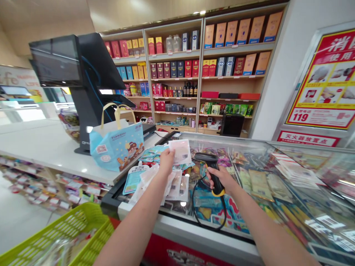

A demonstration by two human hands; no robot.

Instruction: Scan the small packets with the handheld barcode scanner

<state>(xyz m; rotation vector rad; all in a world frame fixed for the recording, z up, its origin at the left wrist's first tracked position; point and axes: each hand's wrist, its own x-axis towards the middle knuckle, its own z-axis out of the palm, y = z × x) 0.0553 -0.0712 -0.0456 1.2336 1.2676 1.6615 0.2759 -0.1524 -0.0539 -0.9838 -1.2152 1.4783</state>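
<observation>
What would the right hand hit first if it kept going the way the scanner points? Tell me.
The right hand aims the scanner left and slightly away, toward the pink packet in the left hand. That packet probably comes first, though depth is unclear.

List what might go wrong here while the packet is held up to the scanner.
1. The loose packets are piled near the freezer lid's front edge; a nudge from the left hand may push some off.
2. The scanner cable loops over the edge and might snag as the right hand moves.
3. Glare on the glass may hinder scanning.
</observation>
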